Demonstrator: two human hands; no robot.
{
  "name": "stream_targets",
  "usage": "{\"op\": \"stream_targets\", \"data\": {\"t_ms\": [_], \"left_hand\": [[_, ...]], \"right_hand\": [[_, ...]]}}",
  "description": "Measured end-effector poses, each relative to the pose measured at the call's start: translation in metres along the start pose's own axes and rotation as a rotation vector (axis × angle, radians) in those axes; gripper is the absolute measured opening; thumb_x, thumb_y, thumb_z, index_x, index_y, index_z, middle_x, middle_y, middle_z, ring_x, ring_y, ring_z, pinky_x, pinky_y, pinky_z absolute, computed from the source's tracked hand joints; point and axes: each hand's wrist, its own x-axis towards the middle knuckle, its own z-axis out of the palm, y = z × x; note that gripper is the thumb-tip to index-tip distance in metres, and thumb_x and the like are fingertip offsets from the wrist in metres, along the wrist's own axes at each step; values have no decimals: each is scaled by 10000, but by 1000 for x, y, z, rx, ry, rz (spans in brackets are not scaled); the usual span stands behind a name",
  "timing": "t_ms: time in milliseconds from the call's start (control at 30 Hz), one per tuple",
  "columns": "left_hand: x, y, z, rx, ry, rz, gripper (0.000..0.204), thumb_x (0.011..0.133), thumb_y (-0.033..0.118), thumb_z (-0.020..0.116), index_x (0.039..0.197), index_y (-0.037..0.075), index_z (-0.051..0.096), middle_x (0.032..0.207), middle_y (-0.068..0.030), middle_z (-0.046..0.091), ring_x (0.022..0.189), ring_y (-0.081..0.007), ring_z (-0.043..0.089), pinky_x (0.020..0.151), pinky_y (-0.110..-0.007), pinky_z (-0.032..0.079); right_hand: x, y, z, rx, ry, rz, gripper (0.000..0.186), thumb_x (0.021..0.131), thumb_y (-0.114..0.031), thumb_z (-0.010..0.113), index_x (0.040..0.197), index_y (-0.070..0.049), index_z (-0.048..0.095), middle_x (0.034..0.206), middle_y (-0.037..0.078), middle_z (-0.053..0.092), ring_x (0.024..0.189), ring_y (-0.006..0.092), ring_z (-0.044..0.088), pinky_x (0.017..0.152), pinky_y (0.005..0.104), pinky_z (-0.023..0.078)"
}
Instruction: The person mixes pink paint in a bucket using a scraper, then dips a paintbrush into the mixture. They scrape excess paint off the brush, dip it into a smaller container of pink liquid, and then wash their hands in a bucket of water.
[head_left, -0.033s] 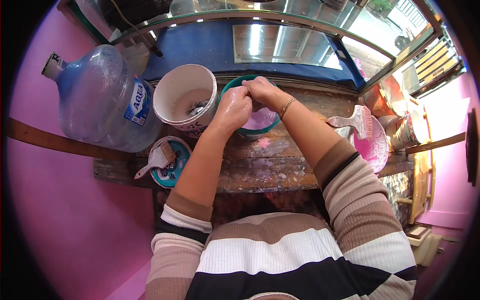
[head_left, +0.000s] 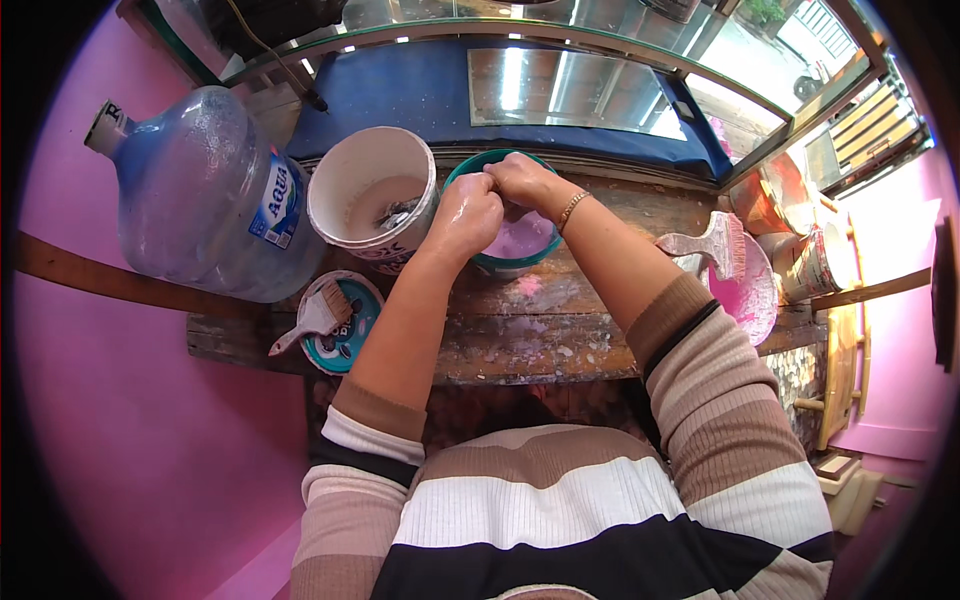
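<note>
Over a teal bucket (head_left: 508, 268) holding pale purple liquid (head_left: 524, 238), my two wet hands meet with curled fingers. My left hand (head_left: 473, 213) is closed, its knuckles turned up. Beside it, my right hand (head_left: 533, 187) is closed too, a bracelet round its wrist. Whatever is between the fingers is hidden from above. Touching distance from my left wrist stands a white bucket (head_left: 352, 163) with cloudy pinkish liquid and a crumpled, silvery-grey thing (head_left: 398, 212) inside.
At the left, a large clear-blue water jug (head_left: 190, 210) lies tilted. A paintbrush (head_left: 325, 310) rests on a teal lid (head_left: 345, 348). Another brush (head_left: 715, 250) lies across a pink-stained basin (head_left: 755, 315) at the right. Behind the wooden bench (head_left: 560, 330) is a glass case with blue sheeting (head_left: 400, 95).
</note>
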Motion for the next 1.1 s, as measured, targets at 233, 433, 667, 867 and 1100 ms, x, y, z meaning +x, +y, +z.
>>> {"op": "stream_targets", "data": {"t_ms": [233,433,667,867,1100], "left_hand": [[29,-46,19,-476,178,-359,328,875,180,466,1063,-46,612,1016,-176,656,924,-280,613,764,-406,456],[50,-35,44,-727,243,-705,584,973,416,418,1365,-16,379,1398,-224,419,1224,-314,469,1056,-463,312],[47,-48,26,-1371,62,-603,462,990,335,309,1066,-74,508,1089,-230,594,984,-338,600,869,-478,484],[1,11,53,-1249,238,-444,306,1006,231,368,1105,-29,495,1085,-148,573,978,-249,582,840,-406,491],[-2,-4,39,-901,335,-307,335,1017,239,396,998,-51,564,971,-131,614,905,-210,596,830,-331,484]], "right_hand": [[22,5,36,-846,-287,107,328,831,-255,620,1109,-96,691,1155,177,645,1094,338,609,920,450,476],[41,33,37,-634,-295,100,316,817,-237,618,1077,-76,694,1135,188,651,1074,341,622,889,444,500],[-48,-27,34,-641,57,-363,205,771,-175,536,820,-6,640,895,234,656,866,425,613,728,484,486],[-60,-14,23,-622,332,-190,347,873,-295,509,1010,19,562,1015,280,579,983,453,587,838,500,486],[-64,-13,37,-265,379,-166,447,944,-430,484,1032,6,452,1023,265,600,980,445,596,834,478,472]]}}
